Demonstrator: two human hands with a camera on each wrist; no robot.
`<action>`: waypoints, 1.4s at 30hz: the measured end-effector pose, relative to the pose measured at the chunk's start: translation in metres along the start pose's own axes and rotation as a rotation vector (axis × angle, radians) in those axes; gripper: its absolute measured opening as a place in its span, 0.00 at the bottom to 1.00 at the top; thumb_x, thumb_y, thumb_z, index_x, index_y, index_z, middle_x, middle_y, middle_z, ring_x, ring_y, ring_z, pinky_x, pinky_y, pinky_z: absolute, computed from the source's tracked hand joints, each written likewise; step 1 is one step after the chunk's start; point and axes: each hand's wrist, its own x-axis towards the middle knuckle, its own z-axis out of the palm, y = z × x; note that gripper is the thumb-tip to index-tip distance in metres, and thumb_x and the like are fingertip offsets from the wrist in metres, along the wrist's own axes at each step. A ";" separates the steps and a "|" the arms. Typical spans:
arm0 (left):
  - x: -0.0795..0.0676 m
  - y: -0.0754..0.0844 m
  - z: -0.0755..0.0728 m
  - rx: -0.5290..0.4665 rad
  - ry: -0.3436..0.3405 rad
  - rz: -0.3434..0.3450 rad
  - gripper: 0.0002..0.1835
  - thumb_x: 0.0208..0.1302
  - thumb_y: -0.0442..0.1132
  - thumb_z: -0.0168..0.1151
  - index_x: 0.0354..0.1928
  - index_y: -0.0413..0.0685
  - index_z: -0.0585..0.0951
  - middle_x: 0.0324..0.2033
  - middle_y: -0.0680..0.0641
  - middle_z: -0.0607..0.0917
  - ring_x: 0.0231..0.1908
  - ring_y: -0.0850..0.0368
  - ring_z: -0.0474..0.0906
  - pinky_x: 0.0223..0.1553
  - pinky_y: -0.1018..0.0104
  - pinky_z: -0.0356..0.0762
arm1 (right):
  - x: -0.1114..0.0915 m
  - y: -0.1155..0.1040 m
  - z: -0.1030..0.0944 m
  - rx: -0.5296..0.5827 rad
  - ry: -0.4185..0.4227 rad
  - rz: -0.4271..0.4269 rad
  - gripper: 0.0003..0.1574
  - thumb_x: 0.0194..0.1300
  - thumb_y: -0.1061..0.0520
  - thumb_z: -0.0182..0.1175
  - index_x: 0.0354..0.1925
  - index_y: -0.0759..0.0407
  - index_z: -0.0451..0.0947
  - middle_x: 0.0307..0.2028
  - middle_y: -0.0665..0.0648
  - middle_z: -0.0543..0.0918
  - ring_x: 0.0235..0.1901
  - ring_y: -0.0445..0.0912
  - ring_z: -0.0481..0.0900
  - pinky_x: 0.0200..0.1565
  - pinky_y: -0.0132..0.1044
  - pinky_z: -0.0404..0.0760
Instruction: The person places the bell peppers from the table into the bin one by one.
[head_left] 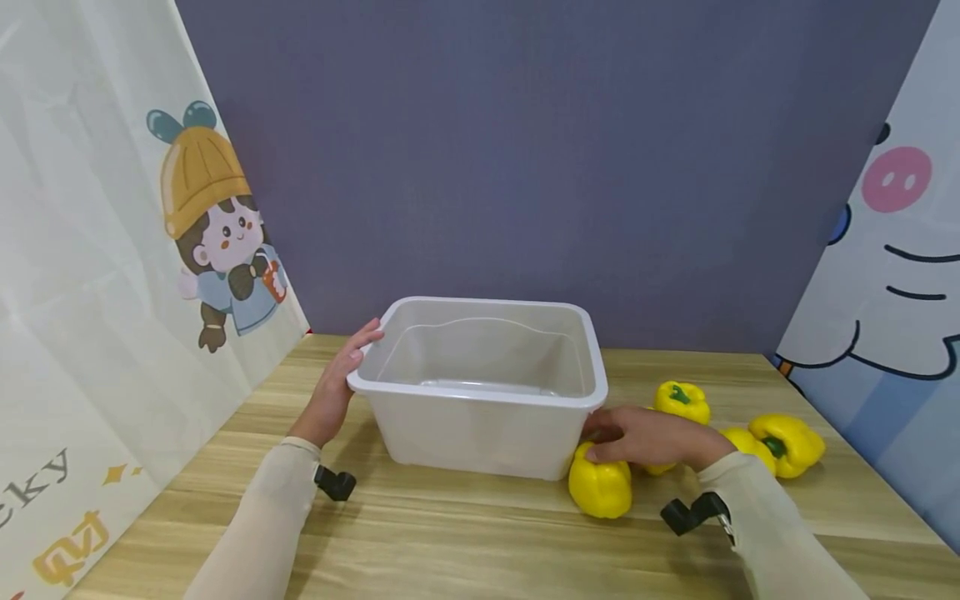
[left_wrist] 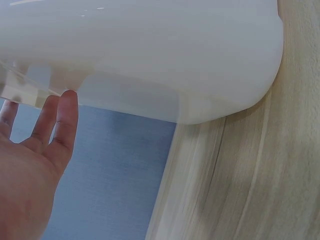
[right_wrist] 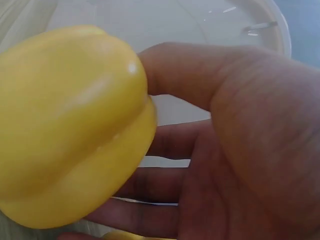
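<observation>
A white plastic bin (head_left: 472, 429) stands on the wooden table, its open top facing up. My left hand (head_left: 341, 387) lies along the bin's left side, fingertips at the rim. In the left wrist view, its fairly straight fingers (left_wrist: 67, 120) touch the bin's outer wall. Beside the bin's front right corner, my right hand (head_left: 656, 435) grips a yellow bell pepper (head_left: 600, 487) low over the table. The right wrist view has the thumb on one side of this pepper (right_wrist: 70, 125) and the other fingers partly hidden behind it.
Right of the bin lie more yellow bell peppers: one (head_left: 682, 402) behind the right hand, another (head_left: 795, 446) farther right, partly overlapping a neighbour (head_left: 750, 446). A grey-blue panel (head_left: 480, 167) rises behind the wooden table (head_left: 450, 542); printed cloths hang at both sides.
</observation>
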 end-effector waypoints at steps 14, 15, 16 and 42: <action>0.000 -0.001 -0.001 0.003 0.008 -0.005 0.29 0.80 0.51 0.35 0.71 0.38 0.66 0.77 0.49 0.56 0.76 0.50 0.46 0.64 0.58 0.57 | -0.004 0.000 0.004 0.086 -0.067 0.150 0.31 0.72 0.43 0.58 0.67 0.54 0.74 0.55 0.56 0.80 0.30 0.52 0.80 0.26 0.51 0.81; 0.000 -0.001 0.000 0.000 0.009 -0.002 0.29 0.80 0.50 0.35 0.70 0.37 0.66 0.77 0.49 0.56 0.76 0.49 0.47 0.64 0.59 0.57 | -0.004 0.000 0.004 0.096 -0.069 0.162 0.31 0.72 0.42 0.57 0.67 0.54 0.74 0.55 0.56 0.80 0.30 0.52 0.80 0.27 0.51 0.82; 0.000 -0.002 0.000 -0.003 0.011 0.003 0.29 0.80 0.49 0.34 0.70 0.36 0.66 0.77 0.48 0.56 0.76 0.49 0.46 0.64 0.59 0.57 | -0.003 0.001 0.004 0.099 -0.071 0.166 0.30 0.73 0.42 0.57 0.66 0.54 0.74 0.54 0.55 0.80 0.30 0.52 0.81 0.27 0.51 0.82; 0.002 -0.002 0.000 -0.027 0.016 0.008 0.28 0.80 0.48 0.35 0.70 0.36 0.66 0.77 0.48 0.57 0.75 0.50 0.48 0.64 0.61 0.59 | -0.001 0.013 0.002 0.054 -0.128 0.043 0.21 0.74 0.42 0.55 0.58 0.48 0.79 0.46 0.50 0.83 0.27 0.52 0.82 0.28 0.48 0.82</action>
